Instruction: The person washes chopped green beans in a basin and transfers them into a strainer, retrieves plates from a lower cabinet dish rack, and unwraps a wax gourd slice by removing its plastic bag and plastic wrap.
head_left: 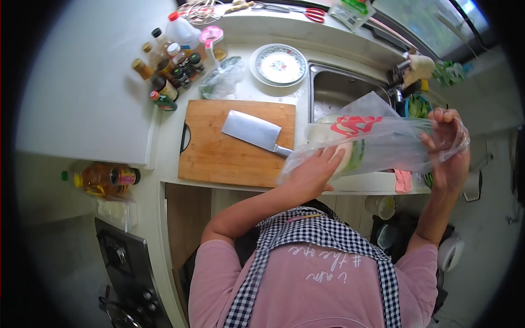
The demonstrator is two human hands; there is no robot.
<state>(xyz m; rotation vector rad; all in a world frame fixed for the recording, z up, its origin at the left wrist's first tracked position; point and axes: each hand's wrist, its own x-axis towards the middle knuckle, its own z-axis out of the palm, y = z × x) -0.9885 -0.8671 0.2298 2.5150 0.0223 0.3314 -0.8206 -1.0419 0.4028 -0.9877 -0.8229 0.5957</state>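
A clear plastic bag with red print (402,145) stretches over the sink's front edge, with pale, rounded pieces and a green part showing inside. My left hand (314,172) presses round the bag's left part, over the pale contents. At the bag's right end, my right hand (449,134) is raised, its fingers curled in the thin plastic. Left of the bag, a cleaver (251,130) lies flat on a wooden cutting board (235,164), its handle pointing toward my left hand.
Stacked plates (280,64) sit behind the board, beside the metal sink (339,85). Several bottles (164,71) and a small bag (221,79) stand at the back left. Red scissors (314,15) lie on the sill. A stove (131,268) is at the lower left.
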